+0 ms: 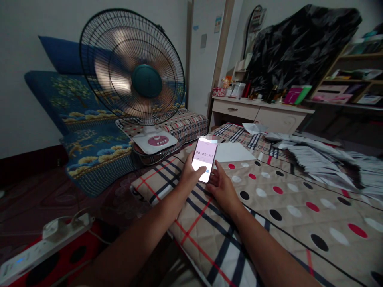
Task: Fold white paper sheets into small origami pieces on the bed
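Note:
A phone (pixel 205 157) with a lit pink screen showing a timer stands tilted above the quilt (pixel 293 207). My left hand (pixel 191 173) grips its left edge, thumb resting on the lower part of the screen. My right hand (pixel 223 187) cups the phone's bottom right corner from below, fingers curled. Both forearms reach in from the bottom of the view.
A running electric fan (pixel 133 79) stands on a plaid cushion (pixel 182 127) to the left. White paper sheets (pixel 323 155) are piled on the quilt at right. A white power strip (pixel 38 249) lies at lower left. A cluttered dresser (pixel 260 113) stands behind.

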Tool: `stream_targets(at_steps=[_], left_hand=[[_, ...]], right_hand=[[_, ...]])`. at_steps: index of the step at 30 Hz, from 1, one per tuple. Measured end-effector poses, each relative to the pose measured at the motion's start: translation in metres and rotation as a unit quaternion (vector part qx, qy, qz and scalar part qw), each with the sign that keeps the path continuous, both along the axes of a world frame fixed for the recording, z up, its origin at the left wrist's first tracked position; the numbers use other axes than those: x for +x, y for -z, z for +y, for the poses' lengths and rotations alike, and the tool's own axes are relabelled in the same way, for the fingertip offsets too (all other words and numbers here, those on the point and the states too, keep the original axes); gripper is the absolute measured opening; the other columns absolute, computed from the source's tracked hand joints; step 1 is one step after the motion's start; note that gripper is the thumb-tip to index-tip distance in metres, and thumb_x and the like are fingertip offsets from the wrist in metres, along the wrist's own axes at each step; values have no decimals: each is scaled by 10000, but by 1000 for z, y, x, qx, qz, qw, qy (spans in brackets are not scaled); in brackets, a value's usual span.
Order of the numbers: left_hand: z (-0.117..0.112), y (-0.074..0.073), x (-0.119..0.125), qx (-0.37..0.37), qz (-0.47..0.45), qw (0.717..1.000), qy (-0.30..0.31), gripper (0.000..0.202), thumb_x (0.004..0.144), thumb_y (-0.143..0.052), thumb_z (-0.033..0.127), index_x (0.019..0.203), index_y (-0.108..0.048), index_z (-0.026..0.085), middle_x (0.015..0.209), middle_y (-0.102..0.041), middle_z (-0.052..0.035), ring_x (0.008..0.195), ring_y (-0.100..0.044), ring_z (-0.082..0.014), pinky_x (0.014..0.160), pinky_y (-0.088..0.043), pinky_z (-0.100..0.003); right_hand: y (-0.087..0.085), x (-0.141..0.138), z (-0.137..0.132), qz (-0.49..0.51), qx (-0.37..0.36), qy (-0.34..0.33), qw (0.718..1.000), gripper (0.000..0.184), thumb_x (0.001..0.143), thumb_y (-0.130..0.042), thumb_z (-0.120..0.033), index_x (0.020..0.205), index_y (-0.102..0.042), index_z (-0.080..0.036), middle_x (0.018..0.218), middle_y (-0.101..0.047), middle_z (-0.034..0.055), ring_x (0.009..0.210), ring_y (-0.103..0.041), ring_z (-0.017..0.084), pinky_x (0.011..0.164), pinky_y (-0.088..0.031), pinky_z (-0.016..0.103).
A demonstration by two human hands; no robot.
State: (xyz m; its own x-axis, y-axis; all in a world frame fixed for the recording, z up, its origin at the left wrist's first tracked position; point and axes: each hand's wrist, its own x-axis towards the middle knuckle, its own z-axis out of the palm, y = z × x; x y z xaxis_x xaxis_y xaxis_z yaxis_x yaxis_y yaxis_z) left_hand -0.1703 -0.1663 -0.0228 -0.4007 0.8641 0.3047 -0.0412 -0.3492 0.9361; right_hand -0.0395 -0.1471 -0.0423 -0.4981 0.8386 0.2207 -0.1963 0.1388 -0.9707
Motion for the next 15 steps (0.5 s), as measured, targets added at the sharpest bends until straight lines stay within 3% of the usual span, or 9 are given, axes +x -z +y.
stream_targets(at_steps=[4, 8, 15], left_hand=[[2, 4, -1, 0, 62, 998, -29, 797, 545, -723, 128, 1297, -465, 177, 1253, -589, -124, 1148, -566, -296, 986, -464, -425], [2, 5, -3, 1, 99, 995, -25, 796, 543, -655, 79, 1308, -457, 172, 1229, -598, -120, 1111, -582, -290, 963, -477, -419], [0, 3, -1, 12, 52, 998, 26, 785, 537, -488, 62, 1315, -453, 160, 1217, -619, -113, 1099, -600, -281, 952, -487, -408]], right_hand=[[-1, 1, 1, 7, 1, -1, 1000, 1016, 601, -608, -57, 1513, -203, -253, 1343, -573, 128, 1102, -643, 246, 932, -531, 449], [-5, 1, -2, 9, -2, -2, 1000, 1002, 599, -611, -59, 1503, -221, -250, 1332, -582, 129, 1101, -644, 248, 931, -532, 448], [-9, 0, 1, 25, -17, 18, 999, 867, 609, -682, -100, 1410, -370, -216, 1194, -671, 106, 1067, -659, 259, 952, -511, 483]])
